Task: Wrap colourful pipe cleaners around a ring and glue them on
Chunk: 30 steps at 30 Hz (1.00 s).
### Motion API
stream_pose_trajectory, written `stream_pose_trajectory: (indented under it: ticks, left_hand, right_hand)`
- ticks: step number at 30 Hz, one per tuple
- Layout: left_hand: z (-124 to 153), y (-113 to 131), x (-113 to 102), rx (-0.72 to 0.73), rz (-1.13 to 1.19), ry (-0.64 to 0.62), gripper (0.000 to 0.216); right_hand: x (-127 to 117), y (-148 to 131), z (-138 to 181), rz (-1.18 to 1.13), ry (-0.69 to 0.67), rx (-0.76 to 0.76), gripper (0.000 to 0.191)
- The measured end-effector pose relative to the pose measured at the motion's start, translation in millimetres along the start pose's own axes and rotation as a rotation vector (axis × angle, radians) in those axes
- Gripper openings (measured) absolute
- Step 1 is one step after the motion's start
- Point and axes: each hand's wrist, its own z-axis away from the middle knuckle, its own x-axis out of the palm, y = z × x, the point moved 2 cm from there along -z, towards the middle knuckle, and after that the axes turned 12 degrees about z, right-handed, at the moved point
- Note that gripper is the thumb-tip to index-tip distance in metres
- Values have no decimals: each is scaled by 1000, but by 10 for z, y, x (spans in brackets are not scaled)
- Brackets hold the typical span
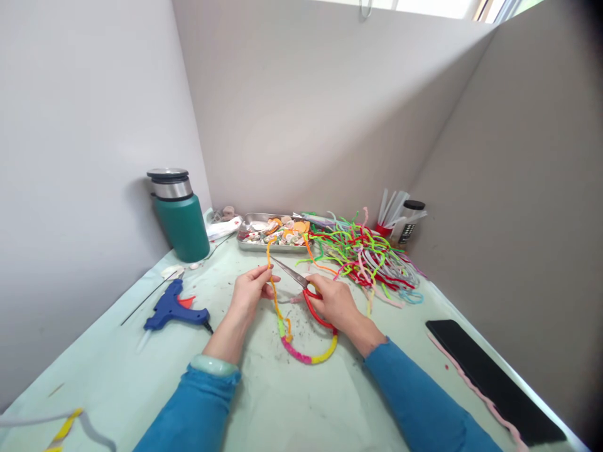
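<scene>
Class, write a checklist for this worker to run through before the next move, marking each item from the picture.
1. Left hand grips the orange strand: ok, pinched in the fingers.
2. Right hand holds the scissors: ok.
3. Scissors pointing well clear of the left hand: not ok, the tip appears close to it.
4. Glue gun apart from both hands: ok, lying to the left.
5. Glue gun cool: cannot tell.

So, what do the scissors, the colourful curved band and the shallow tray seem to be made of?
Scissors: metal blades, from the grey sheen; the smooth red handle is probably plastic.
Curved band: matte, fuzzy fibre, perhaps pipe cleaner, judging by its soft-looking surface.
Tray: likely metal, polished, from its silvery, reflective wall.
</scene>
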Motion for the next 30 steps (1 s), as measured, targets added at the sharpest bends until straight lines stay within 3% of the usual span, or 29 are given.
stream_pose_trajectory:
  ticks: [4,8,14,30]
  left_hand:
    - [-29,-18,-28,2,59,-21,35]
    - [-67,-52,-58,-13,120,-31,32]
    - [-73,-55,-54,0,173,-82,26]
    - [-34,-36,-33,6,128,-57,29]
  right_hand:
    - [-10,22,1,13,24,40,28]
    - [-60,9,0,14,28,2,35]
    - [-73,15,2,105,11,-35,30]
    - [-3,52,18,139,-22,-46,30]
